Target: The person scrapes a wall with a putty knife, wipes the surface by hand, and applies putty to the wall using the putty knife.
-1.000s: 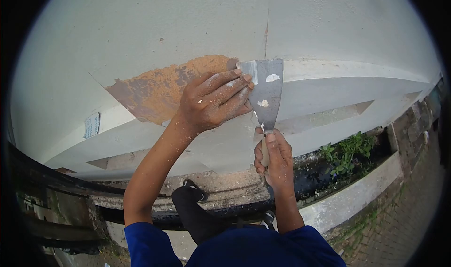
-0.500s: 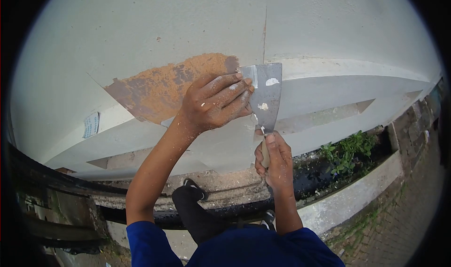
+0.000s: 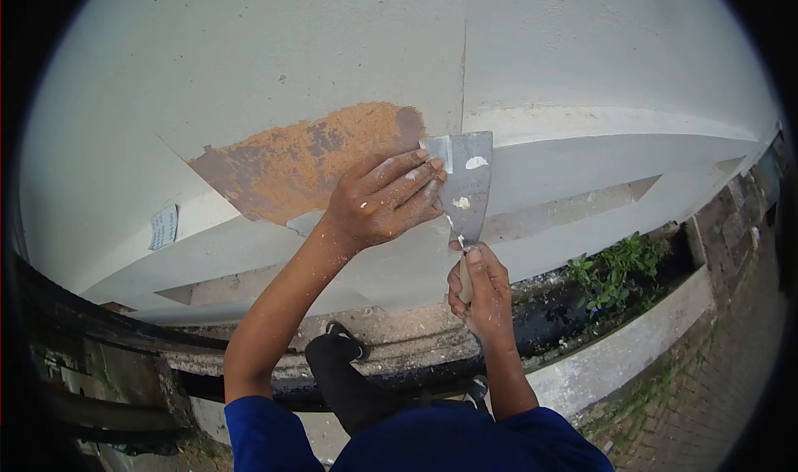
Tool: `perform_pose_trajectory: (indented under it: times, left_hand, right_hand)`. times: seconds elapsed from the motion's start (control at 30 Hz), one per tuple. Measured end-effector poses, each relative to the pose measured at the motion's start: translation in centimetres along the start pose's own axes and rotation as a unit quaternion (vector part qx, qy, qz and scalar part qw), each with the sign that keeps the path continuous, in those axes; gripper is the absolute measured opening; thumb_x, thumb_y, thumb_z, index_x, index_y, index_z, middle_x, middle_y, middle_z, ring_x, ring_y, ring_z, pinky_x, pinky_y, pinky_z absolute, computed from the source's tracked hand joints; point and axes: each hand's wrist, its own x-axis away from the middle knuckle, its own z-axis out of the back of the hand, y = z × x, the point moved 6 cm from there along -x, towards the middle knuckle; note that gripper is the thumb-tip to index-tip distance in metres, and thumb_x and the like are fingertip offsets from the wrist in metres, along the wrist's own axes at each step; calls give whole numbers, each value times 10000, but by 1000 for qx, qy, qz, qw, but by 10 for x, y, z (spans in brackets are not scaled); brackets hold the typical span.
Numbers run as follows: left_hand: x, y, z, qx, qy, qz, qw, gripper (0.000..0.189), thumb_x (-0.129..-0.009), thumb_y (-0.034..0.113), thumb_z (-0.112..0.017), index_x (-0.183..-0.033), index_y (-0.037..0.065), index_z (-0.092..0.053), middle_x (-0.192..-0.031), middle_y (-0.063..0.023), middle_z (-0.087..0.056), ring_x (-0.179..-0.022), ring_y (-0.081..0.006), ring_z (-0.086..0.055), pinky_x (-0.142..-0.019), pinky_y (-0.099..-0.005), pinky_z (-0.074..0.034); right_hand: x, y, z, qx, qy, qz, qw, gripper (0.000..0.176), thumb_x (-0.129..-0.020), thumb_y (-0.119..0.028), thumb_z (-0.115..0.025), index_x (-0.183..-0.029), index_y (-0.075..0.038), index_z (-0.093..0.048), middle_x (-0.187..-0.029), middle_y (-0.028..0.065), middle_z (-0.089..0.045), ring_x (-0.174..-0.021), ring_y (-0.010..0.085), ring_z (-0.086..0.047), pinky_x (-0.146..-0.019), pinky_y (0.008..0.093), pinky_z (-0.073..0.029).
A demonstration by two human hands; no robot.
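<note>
A wide metal scraper with white smears on its blade stands upright against the pale wall. My right hand is wrapped round its handle, below the blade. The fingertips of my left hand press on a small pale flat piece at the left edge of the blade; whether they grip it is hidden. An orange and brown bare patch lies on the wall left of the blade, partly behind my left hand.
A paper label sticks to the wall at the left. Below the wall run a ledge and a dark drain channel, with a green plant at the right. A concrete kerb borders a paved path.
The scraper and both my hands have moved slightly down and a little left in the view. The pale piece stays at the blade's edge, and my right hand still holds the handle.
</note>
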Motion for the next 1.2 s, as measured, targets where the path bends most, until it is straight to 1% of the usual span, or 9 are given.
perform_pose_trajectory:
  times: [0.13, 0.33, 0.43, 0.6, 0.8, 0.9, 1.0, 1.1, 1.2]
  left_hand:
    - [-17, -13, 12, -21, 24, 9, 999, 327, -649, 305, -765, -914, 121, -710, -1003, 7, -686, -983, -174, -630, -791, -308, -537]
    - [2, 0, -3, 12, -16, 11, 1000, 330, -665, 322, -760, -921, 120, -707, -1010, 4, -688, -997, -170, -630, -746, -299, -528]
    - [-9, -9, 5, -47, 6, -4, 999, 332, -650, 327, -766, -902, 118, -710, -1005, 2, -685, -985, -162, -631, -765, -298, -534]
    - [-6, -4, 5, -7, 1, 1, 1000, 335, -647, 326, -768, -905, 120, -710, -1003, 3, -685, -971, -167, -632, -754, -295, -532]
    - [-29, -21, 23, -53, 31, 8, 998, 343, -626, 318, -767, -906, 127, -712, -1002, 7, -687, -966, -165, -632, -792, -302, -537]
    - [-11, -13, 13, -19, 1, -1, 1000, 345, -629, 313, -768, -914, 128, -710, -1002, 1, -689, -974, -172, -634, -759, -308, -527]
    - [-2, -10, 14, -1, 20, 9, 1000, 371, -575, 311, -807, -886, 133, -710, -951, 7, -708, -939, -169, -655, -703, -291, -507]
    - [-17, -23, 26, -54, 32, 24, 998, 343, -621, 310, -769, -903, 123, -711, -997, 14, -691, -974, -161, -634, -775, -295, -537]
    - [-9, -15, 20, -20, 10, 16, 1000, 332, -637, 304, -772, -911, 126, -711, -981, 23, -695, -986, -161, -633, -747, -290, -528]
  right_hand:
    - [-5, -21, -8, 15, -4, 35, 999, 364, -993, -334, -430, -1137, -22, -549, -595, 6, -458, -406, 57, -405, -373, 192, -304]
    - [-4, -2, 0, 0, -16, 19, 1000, 355, -993, -337, -434, -1132, -32, -550, -597, 5, -460, -409, 55, -404, -375, 196, -301]
    - [-8, -15, -6, 11, -17, 29, 999, 351, -994, -336, -432, -1127, -34, -550, -598, 3, -460, -411, 54, -406, -375, 196, -300]
    - [-1, -10, -4, -1, -15, 11, 1000, 345, -995, -333, -430, -1127, -40, -555, -599, 0, -458, -413, 51, -407, -375, 194, -298]
    - [-12, -41, -21, 24, -26, 62, 997, 347, -997, -336, -423, -1125, -41, -552, -600, -1, -458, -414, 49, -404, -373, 192, -296]
    - [-2, -20, -16, 14, -21, 28, 999, 377, -996, -346, -417, -1119, -8, -530, -605, 15, -458, -390, 66, -383, -351, 206, -296]
    - [-3, -9, -17, 21, -22, 16, 999, 371, -999, -338, -410, -1125, -8, -525, -609, 16, -461, -390, 65, -383, -352, 206, -298]
    - [-12, -35, -27, 28, -40, 57, 997, 372, -998, -340, -409, -1123, -10, -527, -605, 17, -461, -387, 67, -389, -353, 207, -302]
    - [-4, -24, -23, 27, -30, 37, 999, 367, -1000, -335, -404, -1119, -10, -529, -605, 14, -460, -389, 64, -388, -358, 201, -304]
